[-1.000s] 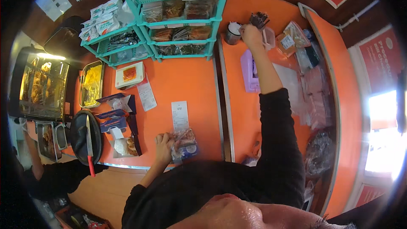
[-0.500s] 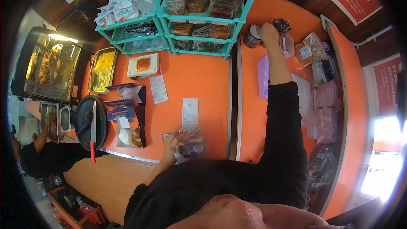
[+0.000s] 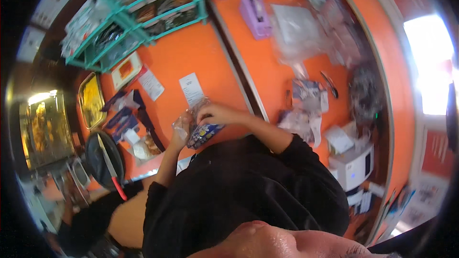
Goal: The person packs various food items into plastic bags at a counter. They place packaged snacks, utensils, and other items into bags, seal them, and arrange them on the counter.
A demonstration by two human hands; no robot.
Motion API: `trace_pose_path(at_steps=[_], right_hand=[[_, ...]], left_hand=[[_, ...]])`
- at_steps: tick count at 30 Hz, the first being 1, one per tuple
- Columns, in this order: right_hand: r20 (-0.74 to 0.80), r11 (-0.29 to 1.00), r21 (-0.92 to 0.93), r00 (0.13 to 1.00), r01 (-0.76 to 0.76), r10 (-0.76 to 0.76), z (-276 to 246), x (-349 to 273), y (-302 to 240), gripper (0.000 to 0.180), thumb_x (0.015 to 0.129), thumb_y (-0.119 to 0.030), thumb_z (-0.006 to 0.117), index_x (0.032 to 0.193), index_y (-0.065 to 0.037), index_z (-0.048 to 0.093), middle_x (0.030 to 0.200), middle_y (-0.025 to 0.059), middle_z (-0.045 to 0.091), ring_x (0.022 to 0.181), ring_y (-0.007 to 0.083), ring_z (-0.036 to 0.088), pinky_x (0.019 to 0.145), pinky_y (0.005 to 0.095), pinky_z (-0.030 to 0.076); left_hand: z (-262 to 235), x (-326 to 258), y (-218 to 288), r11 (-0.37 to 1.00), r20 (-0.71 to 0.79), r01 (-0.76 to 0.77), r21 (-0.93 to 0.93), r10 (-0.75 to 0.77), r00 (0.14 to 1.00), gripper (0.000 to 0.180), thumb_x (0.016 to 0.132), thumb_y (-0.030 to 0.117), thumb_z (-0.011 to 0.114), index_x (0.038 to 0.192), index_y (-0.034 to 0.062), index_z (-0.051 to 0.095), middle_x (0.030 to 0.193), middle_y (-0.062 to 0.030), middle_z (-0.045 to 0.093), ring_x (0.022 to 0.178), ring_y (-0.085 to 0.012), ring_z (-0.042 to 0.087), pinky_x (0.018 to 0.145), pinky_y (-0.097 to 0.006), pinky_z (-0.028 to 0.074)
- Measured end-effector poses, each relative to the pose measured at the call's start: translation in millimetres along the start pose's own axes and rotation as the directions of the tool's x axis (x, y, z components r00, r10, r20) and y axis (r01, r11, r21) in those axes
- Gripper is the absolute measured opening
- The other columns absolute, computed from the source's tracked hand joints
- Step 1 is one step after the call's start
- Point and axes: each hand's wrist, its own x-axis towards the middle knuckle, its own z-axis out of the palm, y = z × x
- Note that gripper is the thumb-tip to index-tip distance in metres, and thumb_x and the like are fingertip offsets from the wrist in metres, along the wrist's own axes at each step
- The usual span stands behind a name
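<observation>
In front of my body, above the near edge of the orange counter, I hold a clear plastic bag (image 3: 195,110). My left hand (image 3: 180,128) is closed on its left side. My right hand (image 3: 213,113) is at the bag's upper right, its fingers curled down; what they pinch, if anything, is hidden. A blue patterned packet (image 3: 204,135) with light and yellow marks shows below my right hand, against the bag. Just beyond the bag a printed receipt (image 3: 191,88) lies on the counter.
Left of me stand an open dark-blue box (image 3: 143,149) with food, a black round board (image 3: 95,162) bearing a red-handled knife (image 3: 111,165), and a tray of yellow food (image 3: 92,100). Teal racks (image 3: 158,24) rise beyond. A purple holder (image 3: 256,16) and a white printer (image 3: 353,165) are rightward. A co-worker's sleeve (image 3: 91,224) shows lower left.
My right hand has come back from the dark sticks and cups at the far right to the bag. My view has turned rightward. The blue patterned packet now shows at the bag.
</observation>
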Motion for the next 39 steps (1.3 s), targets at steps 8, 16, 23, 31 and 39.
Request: trace_pose_path(at_steps=[8, 16, 23, 31, 39], right_hand=[[-0.488, 0.903, -0.417, 0.812, 0.106, -0.32, 63.5, -1.3, 41.1, 0.013, 0.078, -0.022, 0.073, 0.088, -0.012, 0.072, 0.093, 0.0051, 0.068, 0.102, 0.0252, 0.06, 0.095, 0.0426, 0.042], [-0.516, 0.855, -0.506, 0.756, 0.111, -0.403, 72.1, -16.3, 32.3, 0.013, 0.079, -0.022, 0.074, 0.087, -0.013, 0.071, 0.09, 0.0041, 0.067, 0.098, 0.0248, 0.061, 0.091, 0.0436, 0.043], [-0.491, 0.85, -0.501, 0.756, 0.162, -0.433, 75.4, -7.2, 47.5, 0.02, 0.073, -0.03, 0.075, 0.084, -0.013, 0.073, 0.09, 0.0046, 0.068, 0.099, 0.0272, 0.059, 0.094, 0.0458, 0.039], [-0.575, 0.867, -0.494, 0.726, 0.061, -0.379, 73.9, -4.0, 51.6, 0.016, 0.076, -0.024, 0.073, 0.083, -0.01, 0.07, 0.087, 0.0066, 0.065, 0.097, 0.0275, 0.058, 0.093, 0.0456, 0.041], [-0.582, 0.953, -0.302, 0.799, -0.04, -0.151, 68.7, -6.9, 10.1, 0.014, 0.08, -0.019, 0.071, 0.085, -0.007, 0.072, 0.082, 0.0088, 0.068, 0.082, 0.0254, 0.064, 0.077, 0.0409, 0.049]], left_hand=[[-14.8, 6.6, 1.3, 0.976, 0.259, -0.199, -0.092, 0.217, 0.941, 0.018, 0.083, -0.008, 0.061, 0.085, 0.0011, 0.046, 0.09, -0.0128, 0.045, 0.088, -0.0292, 0.049, 0.08, -0.037, 0.044], [-27.6, 13.4, 36.2, 0.989, 0.418, -0.094, -0.115, 0.134, 0.899, 0.013, 0.084, -0.007, 0.053, 0.086, 0.0018, 0.044, 0.102, -0.008, 0.041, 0.095, -0.0185, 0.048, 0.085, -0.03, 0.046], [-29.7, 1.5, 66.6, 0.678, 0.415, -0.513, 0.526, 0.321, 0.851, 0.009, 0.083, -0.003, 0.054, 0.092, -0.0009, 0.051, 0.099, -0.0159, 0.049, 0.09, -0.0366, 0.054, 0.074, -0.044, 0.047], [-10.8, -14.7, 75.8, 0.743, 0.247, -0.491, 0.455, 0.425, 0.871, 0.017, 0.077, -0.008, 0.05, 0.093, -0.0013, 0.051, 0.101, -0.0154, 0.05, 0.091, -0.0359, 0.056, 0.077, -0.043, 0.048], [12.0, -31.4, 55.8, 0.975, -0.17, -0.2, -0.095, 0.182, 0.968, 0.012, 0.076, -0.009, 0.051, 0.077, -0.0001, 0.044, 0.104, -0.0114, 0.052, 0.094, -0.0245, 0.053, 0.087, -0.036, 0.048]])
